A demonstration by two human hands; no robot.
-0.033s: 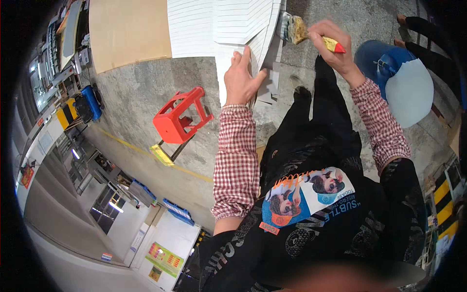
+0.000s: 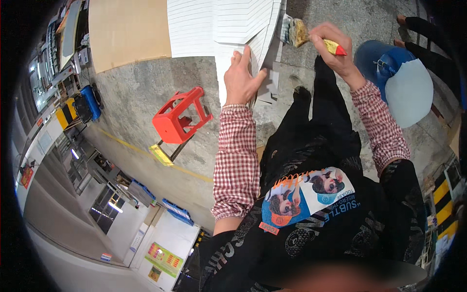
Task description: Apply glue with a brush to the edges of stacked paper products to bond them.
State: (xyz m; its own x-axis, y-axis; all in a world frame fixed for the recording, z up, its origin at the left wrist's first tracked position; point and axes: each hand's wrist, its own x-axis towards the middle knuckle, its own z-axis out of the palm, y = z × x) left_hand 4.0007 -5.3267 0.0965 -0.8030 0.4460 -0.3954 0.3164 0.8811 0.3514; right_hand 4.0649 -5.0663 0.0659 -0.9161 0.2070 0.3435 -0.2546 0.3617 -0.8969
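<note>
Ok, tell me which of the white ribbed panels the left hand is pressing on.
The left hand presses the narrow white ribbed strip reaching furthest down the floor, not the wider panels above; the right hand holds a paintbrush.

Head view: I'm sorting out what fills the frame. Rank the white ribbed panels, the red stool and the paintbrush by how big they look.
1. white ribbed panels, by far the largest.
2. red stool.
3. paintbrush, gripped in the right hand, looks smallest though nearer the camera.
</note>
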